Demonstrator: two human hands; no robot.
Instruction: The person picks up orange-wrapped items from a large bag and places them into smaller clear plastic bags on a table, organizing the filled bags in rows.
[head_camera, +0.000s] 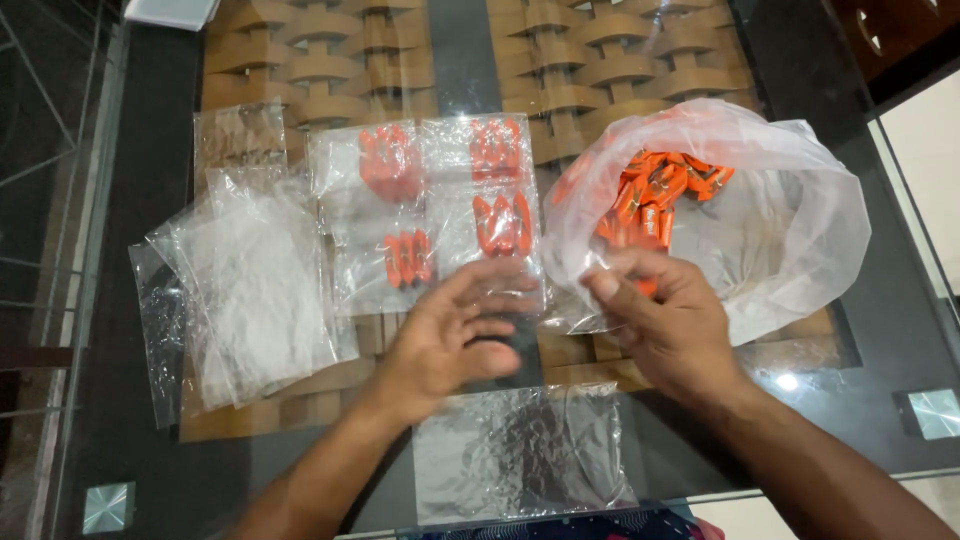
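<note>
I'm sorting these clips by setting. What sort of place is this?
Probably a home, not a factory: a glass-topped table over a woven wooden base, with small clear pouches and a big bag of orange wrapped pieces packed by bare hands.

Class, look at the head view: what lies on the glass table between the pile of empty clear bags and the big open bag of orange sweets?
Four small clear packets, each holding orange sweets, lie there in the head view.
</note>
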